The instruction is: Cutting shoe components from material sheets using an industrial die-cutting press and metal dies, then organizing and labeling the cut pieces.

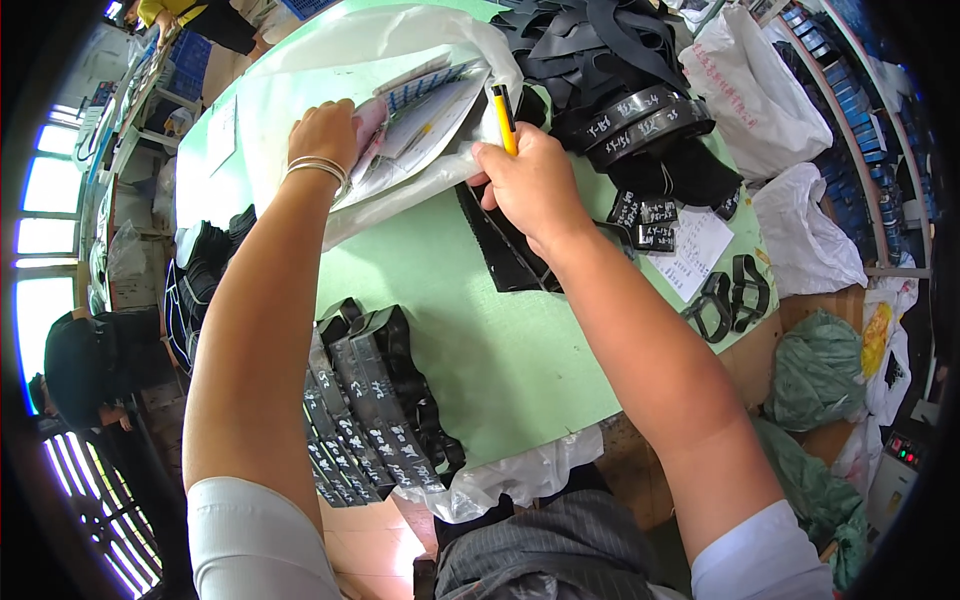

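The translucent plastic bag [385, 210] lay open on the green bench [510, 370] and contained loose papers [415, 140]. The right hand's [530, 185] fingers were closed around a yellow pen [504, 120] beside the bag's edge; the left hand's [325, 138] fingers were bent at the papers, their tips hidden, so whether they gripped could not be told. The bag was presumably light, limp and slippery, best taken by its rim; the papers, easily creased, by their edges. A white sack [755, 90] at right hid its contents.
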